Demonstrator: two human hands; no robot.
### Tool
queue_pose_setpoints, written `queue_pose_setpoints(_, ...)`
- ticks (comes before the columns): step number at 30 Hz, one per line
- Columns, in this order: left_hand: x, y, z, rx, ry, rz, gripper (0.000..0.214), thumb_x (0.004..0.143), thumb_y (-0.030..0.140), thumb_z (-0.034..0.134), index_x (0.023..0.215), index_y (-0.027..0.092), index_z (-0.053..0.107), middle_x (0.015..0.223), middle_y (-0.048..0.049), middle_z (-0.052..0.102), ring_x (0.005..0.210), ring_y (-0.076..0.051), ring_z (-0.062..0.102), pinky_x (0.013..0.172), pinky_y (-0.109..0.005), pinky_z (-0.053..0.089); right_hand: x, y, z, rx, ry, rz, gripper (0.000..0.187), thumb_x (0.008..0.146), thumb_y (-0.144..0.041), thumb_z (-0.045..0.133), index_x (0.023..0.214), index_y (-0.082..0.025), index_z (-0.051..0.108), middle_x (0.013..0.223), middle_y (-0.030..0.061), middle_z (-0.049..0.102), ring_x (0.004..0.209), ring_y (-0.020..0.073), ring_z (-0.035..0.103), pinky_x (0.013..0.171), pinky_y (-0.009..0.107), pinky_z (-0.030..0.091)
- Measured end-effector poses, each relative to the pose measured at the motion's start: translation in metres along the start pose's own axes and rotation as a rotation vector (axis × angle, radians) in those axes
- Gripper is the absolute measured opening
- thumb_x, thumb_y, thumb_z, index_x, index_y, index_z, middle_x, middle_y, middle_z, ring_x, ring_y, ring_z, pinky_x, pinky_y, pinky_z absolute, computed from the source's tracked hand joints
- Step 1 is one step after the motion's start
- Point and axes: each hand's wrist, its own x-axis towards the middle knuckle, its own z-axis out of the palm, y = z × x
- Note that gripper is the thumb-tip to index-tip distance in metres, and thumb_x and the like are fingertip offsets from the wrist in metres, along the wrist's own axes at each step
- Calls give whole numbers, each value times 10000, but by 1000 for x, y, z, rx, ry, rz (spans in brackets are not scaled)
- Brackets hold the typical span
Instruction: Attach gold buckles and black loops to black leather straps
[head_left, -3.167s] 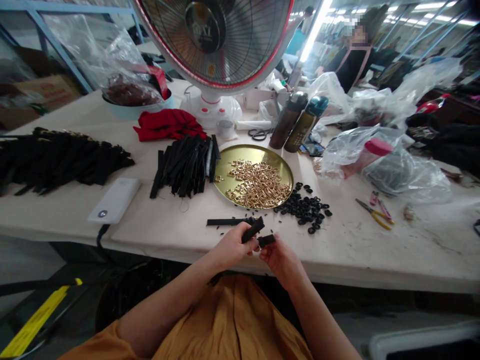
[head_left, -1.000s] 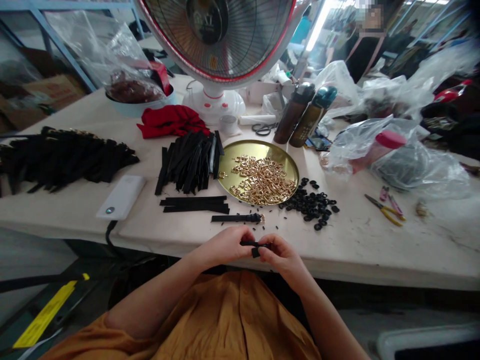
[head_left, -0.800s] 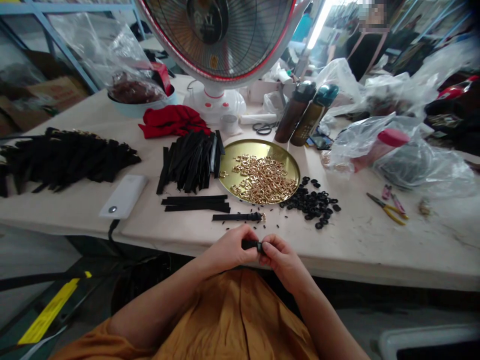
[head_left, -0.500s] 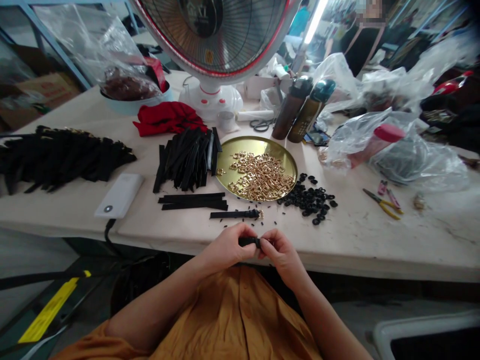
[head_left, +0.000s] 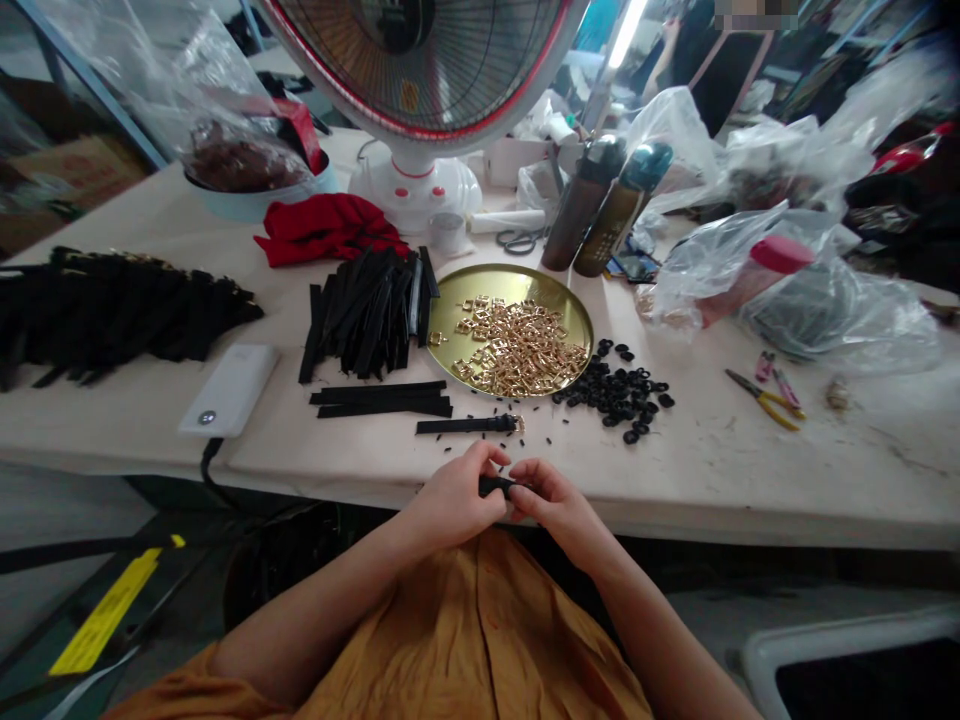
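Between my hands at the table's front edge is a black strap, mostly covered by fingers. My left hand is closed around its left part. My right hand pinches the other end with thumb and fingertips; whether a buckle sits there is hidden. Just beyond them lies a strap with a gold buckle, among tiny black bits. Farther back, a round gold tray bears a heap of gold buckles. Black loops are piled at its right, and black strips at its left.
A large fan stands at the back. Two bottles are behind the tray. Pliers lie at right, near plastic bags. A white power bank with a cable and a heap of black straps occupy the left.
My right hand's fingers have shifted left along the strap, closer to my left hand, covering more of its end. The whole view has tilted slightly; the table items stay put.
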Motion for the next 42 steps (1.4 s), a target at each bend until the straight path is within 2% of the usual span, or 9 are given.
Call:
queue_pose_setpoints(6, -1, -2, -6, 0, -132, 35, 394, 680, 111, 418, 1063, 191, 462, 965, -31, 582, 888, -170, 537, 803, -284, 408, 3, 0, -6, -278, 48, -63, 111, 710, -275, 598, 742, -183, 544, 625, -47, 500, 561, 90, 441, 532, 220, 353)
queue_pose_setpoints(14, -4, 1, -16, -119, -239, 55, 439, 690, 113, 440, 1125, 175, 447, 976, -28, 581, 895, -156, 532, 803, -265, 411, -8, 1, -4, 223, -110, 186, 243, 688, -372, 645, 768, -185, 513, 656, -45, 517, 525, 72, 489, 577, 231, 426)
queue_pose_setpoints(18, -8, 0, -16, -147, -298, 44, 459, 708, 136, 453, 1164, 185, 430, 990, -22, 590, 887, -151, 541, 806, -268, 414, -11, 5, -4, 286, -132, 213, 243, 675, -362, 663, 752, -184, 517, 651, -50, 523, 515, 66, 491, 565, 218, 420)
queue_pose_setpoints(23, -9, -5, -16, -104, -270, 60, 394, 700, 161, 482, 1093, 183, 499, 1034, -26, 585, 930, -158, 529, 834, -269, 398, -13, 4, 0, 296, -113, 210, 258, 654, -362, 679, 749, -180, 522, 653, -48, 532, 513, 62, 474, 539, 202, 401)
queue_pose_setpoints(26, -9, -8, -15, -34, -246, 29, 336, 696, 189, 501, 1029, 184, 543, 967, -18, 605, 870, -159, 544, 773, -258, 410, -15, 5, 4, 311, -70, 218, 276, 633, -355, 694, 733, -183, 503, 643, -57, 520, 499, 54, 450, 514, 190, 380)
queue_pose_setpoints(30, -11, -11, -11, 82, -255, -39, 221, 688, 232, 518, 887, 176, 597, 821, -7, 623, 756, -161, 554, 658, -240, 404, -19, 12, 8, 210, -26, 176, 294, 635, -388, 681, 711, -189, 478, 594, -72, 480, 480, 57, 422, 482, 188, 351)
queue_pose_setpoints(35, -14, -8, -4, 129, -275, -23, 222, 682, 216, 505, 879, 179, 602, 822, -7, 630, 759, -163, 551, 662, -241, 393, -23, 22, 6, 60, -57, 125, 283, 671, -418, 632, 701, -193, 464, 564, -75, 441, 468, 67, 389, 457, 197, 326)
queue_pose_setpoints(39, -13, -5, -7, 63, -314, -5, 258, 682, 249, 516, 923, 181, 577, 871, -6, 621, 781, -159, 548, 687, -242, 406, -22, 26, 7, -86, 67, 15, 195, 696, -340, 606, 705, -201, 470, 574, -65, 436, 489, 79, 387, 466, 206, 323)
queue_pose_setpoints(42, -11, -6, -5, 33, -234, -45, 229, 702, 272, 502, 892, 167, 575, 868, -17, 617, 800, -164, 544, 696, -248, 414, -21, 26, 12, -237, 188, -133, 117, 693, -264, 595, 733, -206, 501, 652, -33, 495, 592, 114, 448, 558, 239, 375)
